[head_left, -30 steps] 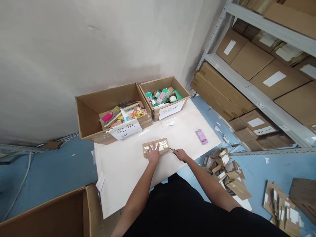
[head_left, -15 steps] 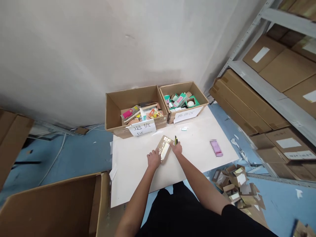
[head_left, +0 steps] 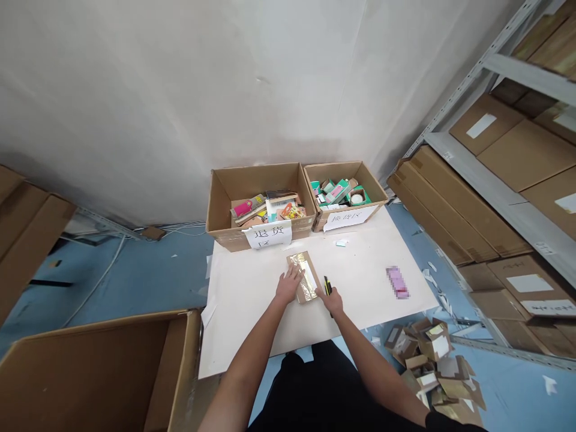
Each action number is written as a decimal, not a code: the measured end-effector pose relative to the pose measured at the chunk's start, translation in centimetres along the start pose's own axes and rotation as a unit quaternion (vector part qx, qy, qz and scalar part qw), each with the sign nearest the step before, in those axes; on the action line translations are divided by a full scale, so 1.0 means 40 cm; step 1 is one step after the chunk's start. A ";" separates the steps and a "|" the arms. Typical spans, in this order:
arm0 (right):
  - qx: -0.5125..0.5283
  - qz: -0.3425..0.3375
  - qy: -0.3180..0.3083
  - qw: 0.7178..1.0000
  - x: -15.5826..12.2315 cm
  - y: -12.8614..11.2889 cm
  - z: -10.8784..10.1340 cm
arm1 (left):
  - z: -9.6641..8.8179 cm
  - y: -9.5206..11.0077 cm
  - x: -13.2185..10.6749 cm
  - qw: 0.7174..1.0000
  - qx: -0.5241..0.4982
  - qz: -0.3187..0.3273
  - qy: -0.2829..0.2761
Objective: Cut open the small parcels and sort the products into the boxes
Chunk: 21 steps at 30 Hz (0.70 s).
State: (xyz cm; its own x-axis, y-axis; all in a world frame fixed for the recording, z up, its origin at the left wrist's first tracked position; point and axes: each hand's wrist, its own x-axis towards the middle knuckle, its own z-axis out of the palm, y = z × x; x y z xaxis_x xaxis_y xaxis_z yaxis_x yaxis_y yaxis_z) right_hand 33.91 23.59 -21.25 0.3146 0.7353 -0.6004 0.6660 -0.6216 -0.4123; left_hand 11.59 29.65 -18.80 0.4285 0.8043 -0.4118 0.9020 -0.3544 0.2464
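Note:
A small flat cardboard parcel wrapped in shiny tape lies on the white board, its long side pointing away from me. My left hand rests on the parcel's left edge with fingers spread, holding it down. My right hand is closed round a black and yellow utility knife at the parcel's near right corner.
Two open cartons stand at the board's far edge: a larger one with mixed packets and a smaller one with green boxes. A pink item lies to the right. Scrap cardboard litters the blue floor; a big open carton sits near left; shelving on the right.
The parcel has been turned from lying crosswise to pointing away from me. My right hand with the knife went from its right end, past its far corner, to the near right corner.

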 end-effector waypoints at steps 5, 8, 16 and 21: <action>0.007 0.029 0.038 0.999 0.067 -0.128 -0.013 | 0.046 0.047 -0.040 0.989 0.016 -0.150 0.005; 0.014 -0.003 0.027 1.000 0.123 -0.218 -0.054 | 0.046 0.063 -0.050 0.986 0.015 -0.166 0.003; 0.083 -0.009 -0.003 0.997 0.109 -0.099 -0.070 | 0.089 0.021 -0.034 0.994 -0.032 -0.107 0.010; 0.063 -0.037 -0.070 0.995 0.100 -0.056 -0.063 | 0.122 0.021 -0.030 0.993 -0.046 -0.107 0.021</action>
State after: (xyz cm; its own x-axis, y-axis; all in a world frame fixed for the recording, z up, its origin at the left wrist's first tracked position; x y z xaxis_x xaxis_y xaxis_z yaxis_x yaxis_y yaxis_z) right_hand 35.40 28.59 -21.00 0.1640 0.7409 -0.6513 0.5915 -0.6023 -0.5361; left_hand 12.10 26.04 -22.37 0.2233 0.8767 -0.4261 0.9627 -0.1298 0.2375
